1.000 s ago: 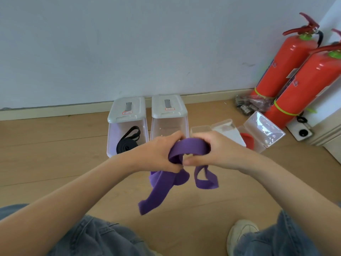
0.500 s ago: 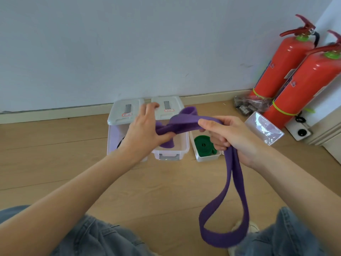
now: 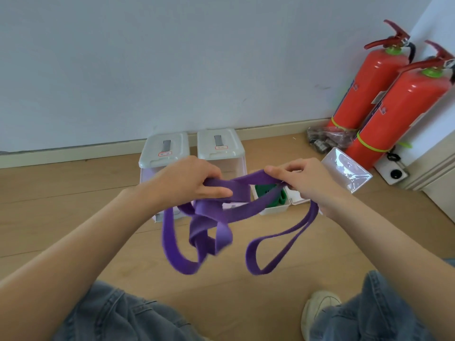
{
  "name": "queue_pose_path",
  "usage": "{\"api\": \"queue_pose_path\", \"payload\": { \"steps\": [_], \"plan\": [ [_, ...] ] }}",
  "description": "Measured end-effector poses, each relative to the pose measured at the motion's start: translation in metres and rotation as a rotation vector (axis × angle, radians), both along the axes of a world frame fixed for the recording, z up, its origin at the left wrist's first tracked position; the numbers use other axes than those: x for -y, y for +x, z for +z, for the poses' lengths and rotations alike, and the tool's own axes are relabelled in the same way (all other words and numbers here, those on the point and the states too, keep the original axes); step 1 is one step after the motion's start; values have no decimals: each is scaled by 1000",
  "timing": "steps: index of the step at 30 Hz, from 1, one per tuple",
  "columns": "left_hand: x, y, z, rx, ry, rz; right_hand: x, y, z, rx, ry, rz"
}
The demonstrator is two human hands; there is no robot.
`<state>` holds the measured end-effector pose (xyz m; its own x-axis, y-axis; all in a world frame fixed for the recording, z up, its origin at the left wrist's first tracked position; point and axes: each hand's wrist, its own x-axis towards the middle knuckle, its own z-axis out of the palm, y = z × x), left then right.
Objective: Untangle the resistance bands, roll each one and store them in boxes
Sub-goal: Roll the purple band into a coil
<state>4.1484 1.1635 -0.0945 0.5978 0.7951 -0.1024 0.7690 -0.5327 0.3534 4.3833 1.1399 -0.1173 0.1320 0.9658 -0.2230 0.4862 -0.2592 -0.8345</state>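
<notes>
Holding the purple band up in mid-air between both hands, over the floor and just in front of the boxes. Only one view to go on, the head cam, so here's what it shows.

Left hand has its fingers curled round one stretch of the band, thumb pinching it from the side. Right hand pinches another stretch at the top, with a long loop hanging down below its wrist. Between the hands the band crosses over itself, and a knotted-looking clump dangles under the left hand. My guess is the hands are kept apart like that so the loops hang free and you can see which strand goes where. It's a bit motion-blurred though, so I can't trace the tangle exactly.

Behind, along the wall edge of the floor, two lidded boxes stand side by side. Right of them is an open box with a green band already in it, and its clear lid lies further right, toward the fire extinguishers. Looks to me like the purple one is still in the untangling stage, rolling not yet started.
</notes>
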Motion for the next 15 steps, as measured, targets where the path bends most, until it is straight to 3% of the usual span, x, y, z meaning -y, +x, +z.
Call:
{"api": "queue_pose_path", "payload": {
  "steps": [2,7,9,12,15],
  "plan": [
    [2,-1,1,-39,85,-7,-1,1,-5,77,24,-13],
    [7,-11,21,753,-364,137,-5,17,-11,249,59,-72],
    [5,-20,24,818,-448,154,-1,20,-12,146,61,-82],
    [0,-31,15,550,-619,57,1,20,-4,58,119,-58],
    [-1,-36,-10,-1,-798,-39,3,8,13,47,186,59]
  ]
}}
